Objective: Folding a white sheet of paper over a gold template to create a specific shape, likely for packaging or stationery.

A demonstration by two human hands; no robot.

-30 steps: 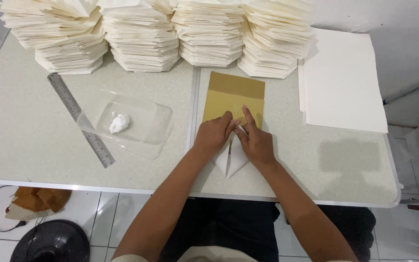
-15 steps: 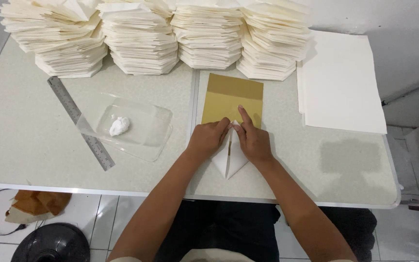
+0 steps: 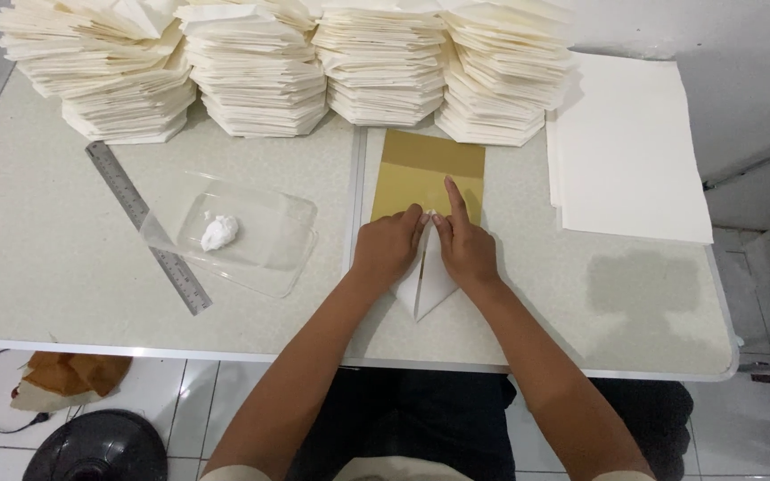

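Pressing flat: left hand (image 3: 389,250) and right hand (image 3: 465,249), index extended, on gold-faced paper sheet (image 3: 428,178), folded to a point at 6 o'clock; clear tray (image 3: 265,254) at 9.

Both hands press flat on a gold paper sheet (image 3: 428,174) lying on the pale table (image 3: 37,267). The left hand (image 3: 387,249) and the right hand (image 3: 465,249) sit side by side, holding down two white flaps folded in to a point (image 3: 425,289) toward the person; the right forefinger stretches out along the gold face. To the left lie a clear plastic tray (image 3: 265,236) with a white lump (image 3: 218,232) and a steel ruler (image 3: 147,224). Four piles of folded cream paper (image 3: 260,80) line the far edge, and flat white sheets (image 3: 630,151) lie to the right
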